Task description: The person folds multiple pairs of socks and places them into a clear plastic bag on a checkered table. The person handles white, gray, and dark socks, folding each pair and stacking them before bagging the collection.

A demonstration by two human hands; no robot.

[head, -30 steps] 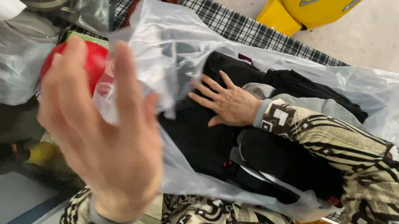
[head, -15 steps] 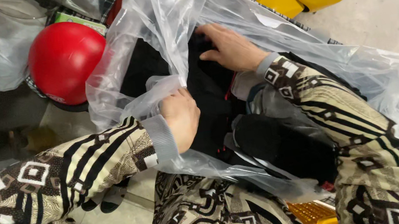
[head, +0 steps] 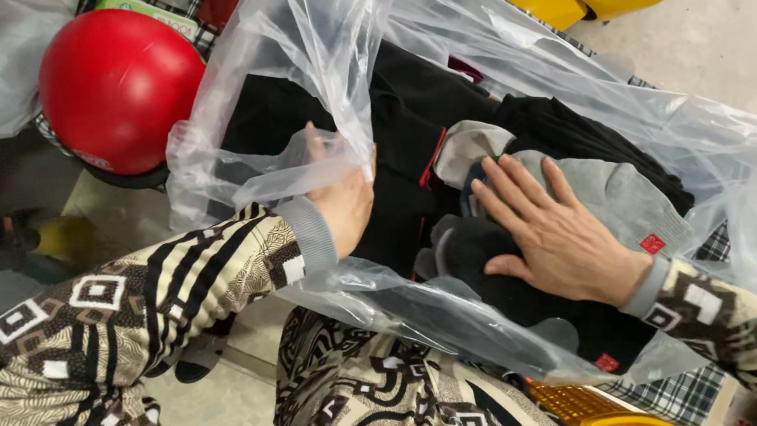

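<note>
Since the earlier frame the right hand (head: 560, 240) has been lowered, fingers spread flat, onto the soft dark clothes (head: 406, 128); the thin, slippery plastic bag (head: 321, 40) is pinched at its rim by the left hand (head: 343, 198), where hold is judged best taken.

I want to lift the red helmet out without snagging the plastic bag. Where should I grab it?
Probably by the dark lower rim of the red helmet, coming from the left side. Its smooth round dome faces up and offers no grip, and the clear plastic bag, held by the left hand, crowds its right.
</note>
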